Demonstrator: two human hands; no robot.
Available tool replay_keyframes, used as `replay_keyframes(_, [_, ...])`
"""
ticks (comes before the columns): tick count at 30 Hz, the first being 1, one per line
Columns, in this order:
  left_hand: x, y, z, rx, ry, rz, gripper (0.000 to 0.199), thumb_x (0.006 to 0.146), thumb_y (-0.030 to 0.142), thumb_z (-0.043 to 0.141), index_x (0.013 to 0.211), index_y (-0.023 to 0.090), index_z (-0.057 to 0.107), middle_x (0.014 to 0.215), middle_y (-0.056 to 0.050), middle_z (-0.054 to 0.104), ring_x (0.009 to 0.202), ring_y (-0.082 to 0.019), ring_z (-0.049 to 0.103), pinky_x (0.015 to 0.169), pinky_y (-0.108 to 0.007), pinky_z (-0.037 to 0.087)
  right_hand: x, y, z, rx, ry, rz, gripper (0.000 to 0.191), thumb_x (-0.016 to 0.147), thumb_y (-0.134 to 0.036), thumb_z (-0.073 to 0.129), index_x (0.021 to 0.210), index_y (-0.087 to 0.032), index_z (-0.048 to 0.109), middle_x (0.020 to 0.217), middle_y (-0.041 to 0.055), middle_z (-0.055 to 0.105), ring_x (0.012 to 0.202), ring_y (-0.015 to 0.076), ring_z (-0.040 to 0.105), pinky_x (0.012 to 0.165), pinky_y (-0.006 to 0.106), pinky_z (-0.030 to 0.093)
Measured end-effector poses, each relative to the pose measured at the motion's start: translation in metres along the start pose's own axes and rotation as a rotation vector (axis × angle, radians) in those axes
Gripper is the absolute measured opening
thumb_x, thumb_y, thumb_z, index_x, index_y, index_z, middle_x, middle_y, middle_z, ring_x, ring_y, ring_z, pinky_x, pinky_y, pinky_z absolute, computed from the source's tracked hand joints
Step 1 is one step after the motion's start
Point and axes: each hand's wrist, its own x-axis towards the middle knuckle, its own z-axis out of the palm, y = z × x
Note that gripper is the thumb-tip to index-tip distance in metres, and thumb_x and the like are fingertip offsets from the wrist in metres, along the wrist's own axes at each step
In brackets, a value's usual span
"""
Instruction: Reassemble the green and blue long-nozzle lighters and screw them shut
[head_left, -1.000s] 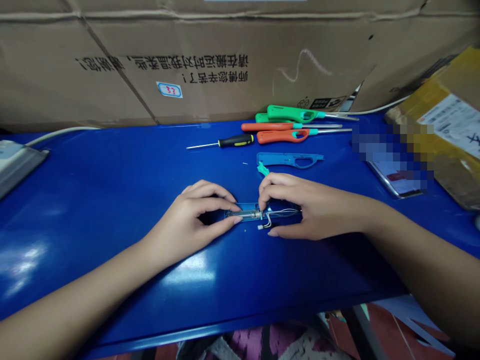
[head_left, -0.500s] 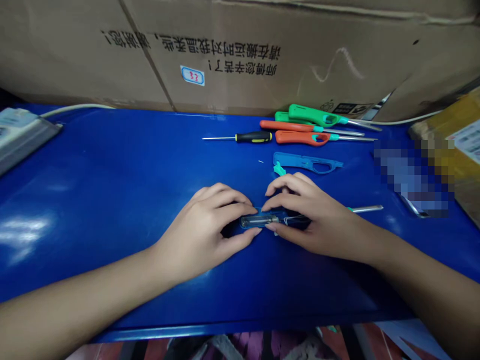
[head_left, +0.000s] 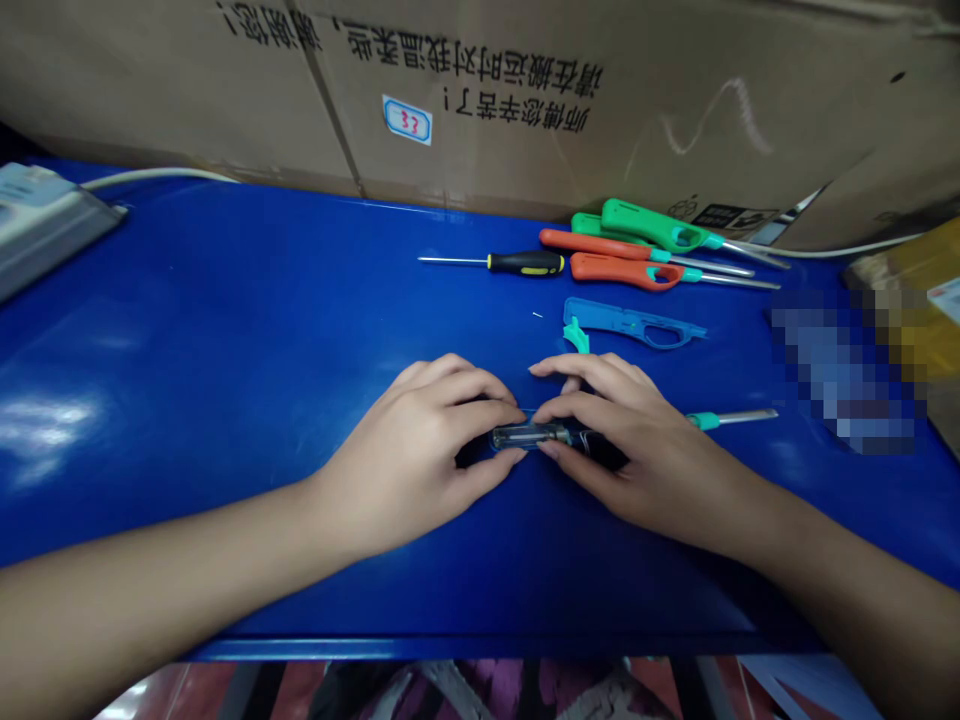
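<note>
An opened long-nosed lighter lies on the blue table, a clear fuel tank showing at its left end. My left hand grips that end between thumb and fingers. Around the middle, beside a metal fitting, my right hand closes thumb and index finger while its other fingers stay raised. The right hand covers much of the lighter; its teal collar and metal tube stick out to the right. Beyond my hands lie a loose blue casing half and a small teal trigger piece.
A black-and-yellow screwdriver lies left of several green and orange lighters. A tiny pale pin-like piece is nearer. A large cardboard box stands along the back. A blurred-out object and yellow-taped box are right.
The camera view has shifted, moving the background up and to the right. Both hands stay at the lighter, with only slight movement of the right fingers.
</note>
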Motion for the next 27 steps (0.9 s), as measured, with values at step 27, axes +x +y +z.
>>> replay_keyframes(27, [0.0, -0.0015, 0.001, -0.006, 0.004, 0.01, 0.018, 0.092, 0.028, 0.07, 0.109, 0.025, 0.073, 0.109, 0.0, 0.072, 0.1, -0.021, 0.06, 0.087, -0.036, 0.044, 0.0005, -0.0056, 0.0015, 0.074, 0.031, 0.045, 0.01, 0.096, -0.02, 0.061, 0.103, -0.026, 0.06, 0.128, 0.0051, 0.063, 0.122, 0.0233, 0.058, 0.101, 0.047, 0.046])
